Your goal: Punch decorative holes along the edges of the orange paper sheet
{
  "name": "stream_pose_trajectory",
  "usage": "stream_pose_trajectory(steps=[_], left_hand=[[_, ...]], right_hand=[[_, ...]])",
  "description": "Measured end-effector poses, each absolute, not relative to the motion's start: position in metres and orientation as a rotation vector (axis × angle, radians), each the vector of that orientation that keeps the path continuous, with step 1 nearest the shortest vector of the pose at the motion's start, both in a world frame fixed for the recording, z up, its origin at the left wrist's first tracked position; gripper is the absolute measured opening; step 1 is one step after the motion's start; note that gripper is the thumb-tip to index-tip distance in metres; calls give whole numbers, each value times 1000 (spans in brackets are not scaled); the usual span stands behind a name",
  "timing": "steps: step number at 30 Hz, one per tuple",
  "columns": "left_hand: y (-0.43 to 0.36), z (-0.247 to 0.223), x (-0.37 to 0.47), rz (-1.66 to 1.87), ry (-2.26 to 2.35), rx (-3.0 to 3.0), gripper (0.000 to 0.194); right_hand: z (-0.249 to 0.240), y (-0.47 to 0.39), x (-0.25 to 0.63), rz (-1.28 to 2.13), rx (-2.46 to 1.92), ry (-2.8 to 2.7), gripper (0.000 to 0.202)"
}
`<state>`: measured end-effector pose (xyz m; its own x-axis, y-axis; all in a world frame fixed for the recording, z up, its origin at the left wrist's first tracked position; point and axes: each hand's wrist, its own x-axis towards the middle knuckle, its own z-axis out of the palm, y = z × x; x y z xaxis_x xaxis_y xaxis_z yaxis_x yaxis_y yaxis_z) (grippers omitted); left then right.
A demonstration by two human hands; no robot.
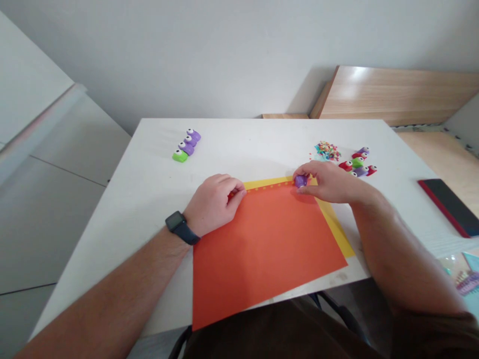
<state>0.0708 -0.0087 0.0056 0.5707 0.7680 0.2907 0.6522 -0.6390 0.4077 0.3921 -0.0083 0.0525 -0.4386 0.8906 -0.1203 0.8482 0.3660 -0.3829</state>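
An orange sheet lies over a yellow sheet, with a row of small holes or dots along its top edge. My right hand grips a small purple object between thumb and fingers at the sheet's top right corner. At the top left, my left hand is closed in a pinch at the orange edge. A bit of red shows between its fingers; what it is, I cannot make out.
Purple and green eyed figures stand in a row at the back left. Small colourful pieces are heaped at the back right, beside more eyed figures. A dark, red-edged case lies at the far right.
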Motion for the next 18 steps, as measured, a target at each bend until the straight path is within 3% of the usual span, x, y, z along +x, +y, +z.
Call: stream_pose_trajectory(steps=[18], left_hand=[[-8, 6, 71, 666, 1165, 2543, 16]], right_hand=[[51, -8, 391, 625, -1621, -2527, 16]])
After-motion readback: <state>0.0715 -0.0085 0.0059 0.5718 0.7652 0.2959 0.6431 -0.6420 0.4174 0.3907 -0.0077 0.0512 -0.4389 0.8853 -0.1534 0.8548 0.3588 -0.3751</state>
